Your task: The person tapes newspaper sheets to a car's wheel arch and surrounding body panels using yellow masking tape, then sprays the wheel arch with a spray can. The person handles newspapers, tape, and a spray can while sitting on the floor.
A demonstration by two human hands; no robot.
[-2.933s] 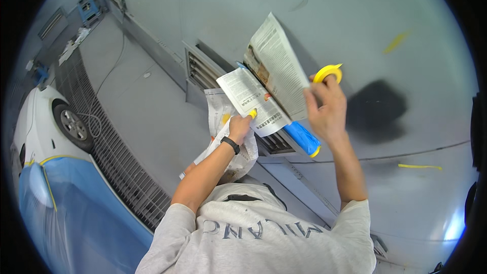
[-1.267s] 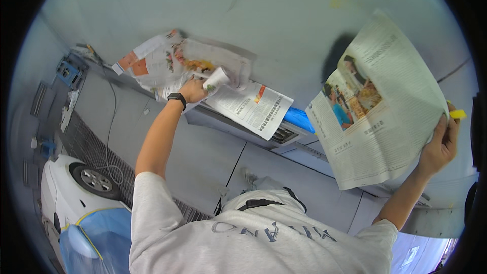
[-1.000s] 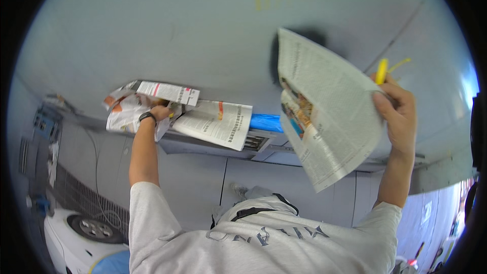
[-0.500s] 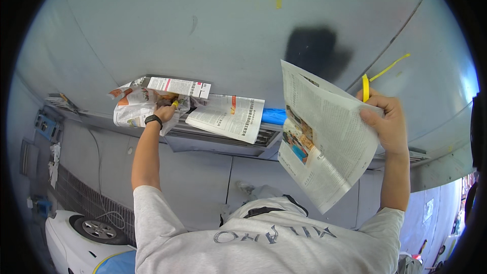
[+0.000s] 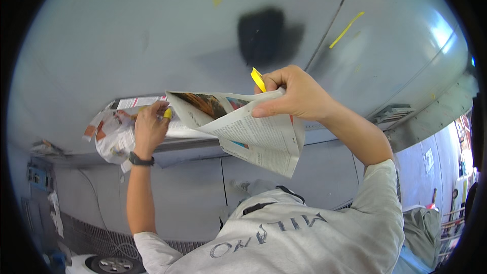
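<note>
In front of a smooth grey wall (image 5: 167,25), pinching a folded printed newspaper sheet with colour photos (image 5: 256,139) between thumb and curled fingers of right hand (image 5: 307,94), beside a bright yellow tape roll (image 5: 258,79). Raising left hand (image 5: 149,131) near sheet's left edge, with fingers half curled; unable to make out whether gripping crumpled white printed paper (image 5: 110,143) behind it.

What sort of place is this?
Probably a vehicle paint or body workshop: a black patch, perhaps sprayed paint, marks the grey wall; a white car stands by a floor grating; and the right hand holds a newspaper sheet and yellow tape.
</note>
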